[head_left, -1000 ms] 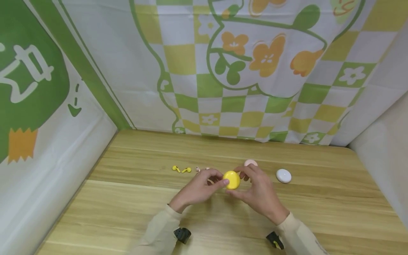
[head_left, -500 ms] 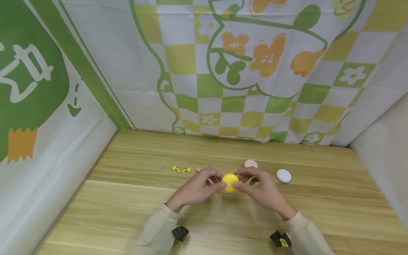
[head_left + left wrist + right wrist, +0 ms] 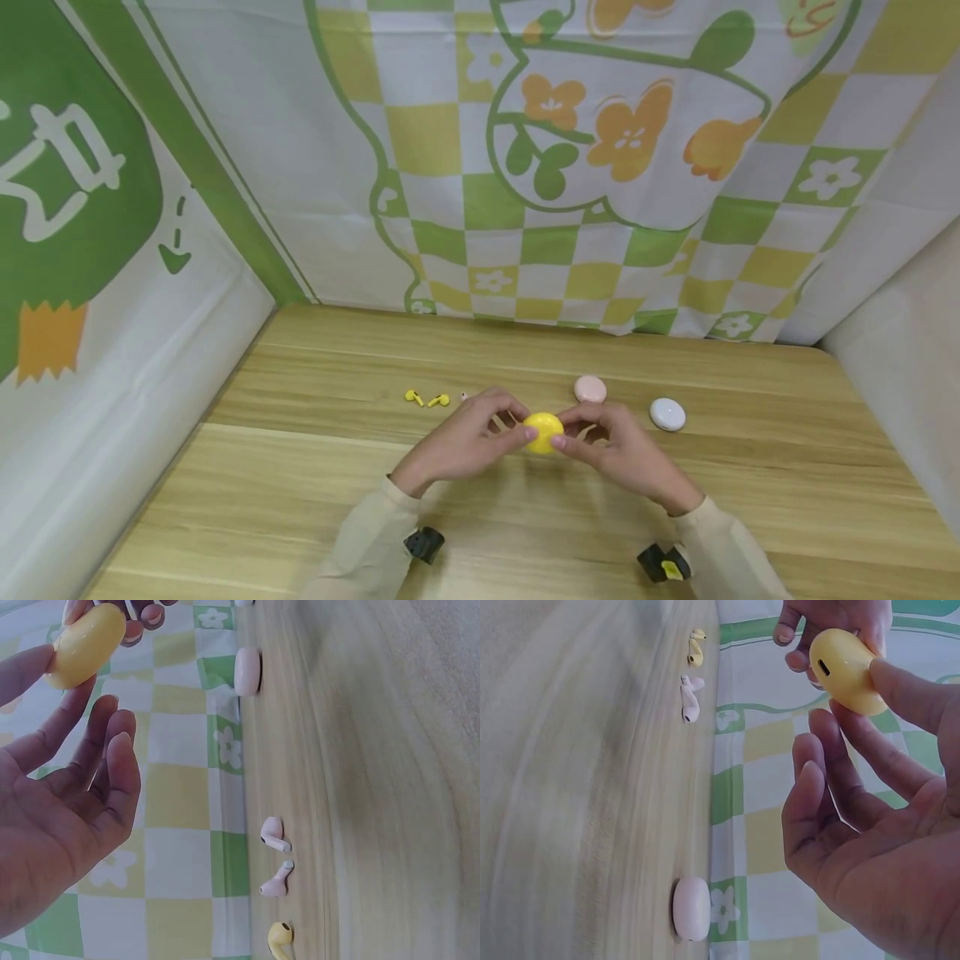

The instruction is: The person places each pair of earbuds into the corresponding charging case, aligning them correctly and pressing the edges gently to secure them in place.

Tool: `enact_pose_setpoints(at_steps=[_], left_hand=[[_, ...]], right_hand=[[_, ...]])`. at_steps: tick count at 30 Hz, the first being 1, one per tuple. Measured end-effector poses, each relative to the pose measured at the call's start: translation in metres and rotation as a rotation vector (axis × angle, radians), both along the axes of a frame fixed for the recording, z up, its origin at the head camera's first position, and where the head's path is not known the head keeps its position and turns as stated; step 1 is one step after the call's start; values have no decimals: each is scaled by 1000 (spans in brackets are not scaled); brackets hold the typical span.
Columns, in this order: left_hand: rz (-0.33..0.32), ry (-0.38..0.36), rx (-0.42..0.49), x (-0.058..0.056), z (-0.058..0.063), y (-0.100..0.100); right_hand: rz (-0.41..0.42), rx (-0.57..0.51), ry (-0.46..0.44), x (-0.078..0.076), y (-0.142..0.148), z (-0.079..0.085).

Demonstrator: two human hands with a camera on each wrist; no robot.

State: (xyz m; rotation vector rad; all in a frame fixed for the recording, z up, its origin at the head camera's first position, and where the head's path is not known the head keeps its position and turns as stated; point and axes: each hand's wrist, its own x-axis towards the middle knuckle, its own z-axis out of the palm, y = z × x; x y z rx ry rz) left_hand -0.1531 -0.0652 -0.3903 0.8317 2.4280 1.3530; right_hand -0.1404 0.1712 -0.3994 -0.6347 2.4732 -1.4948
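A glossy yellow round earbud case (image 3: pixel 542 433) is held above the table between both hands, its lid down. My left hand (image 3: pixel 468 440) pinches its left side, thumb on the face towards me and index finger behind. On the other side my right hand (image 3: pixel 630 462) pinches it the same way. The right wrist view shows a dark charging port on the yellow case (image 3: pixel 847 671). Two yellow earbuds (image 3: pixel 438 401) lie on the table left of the hands. Beside them are two pink earbuds (image 3: pixel 274 881), mostly hidden behind my left hand in the head view.
A pink round case (image 3: pixel 590 388) lies on the wooden table (image 3: pixel 300 500) just behind my right hand. Farther right is a white round case (image 3: pixel 667 414). A patterned cloth (image 3: pixel 547 250) hangs along the table's back edge, and white panels stand at both sides.
My right thumb has moved from the yellow case's lower edge onto its near face. The case has dropped slightly and tilted. My right hand has shifted, uncovering more of the pink case.
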Motion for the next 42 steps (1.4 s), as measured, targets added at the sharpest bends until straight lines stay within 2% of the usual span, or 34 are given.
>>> enact_pose_setpoints(at_steps=[6,10,14,23,33,42], left_hand=[[21,12,39,-1,3,4],[32,26,66,-1,3,5],[60,55,81,-2,4,5],[90,85,83,-5,4,9],[97,83,86,-5,5,14],[138,56,65,-6,7,17]], right_hand=[[-12,-45,-50,2,-2,-1],[-54,-89,-78,3,-2,-1],[-100,-120,-65,3,-3,-1],[-146,-166,-68,3,-5,2],[-179,-171,-15,5,-6,1],[-185,-192,7,8,-7,0]])
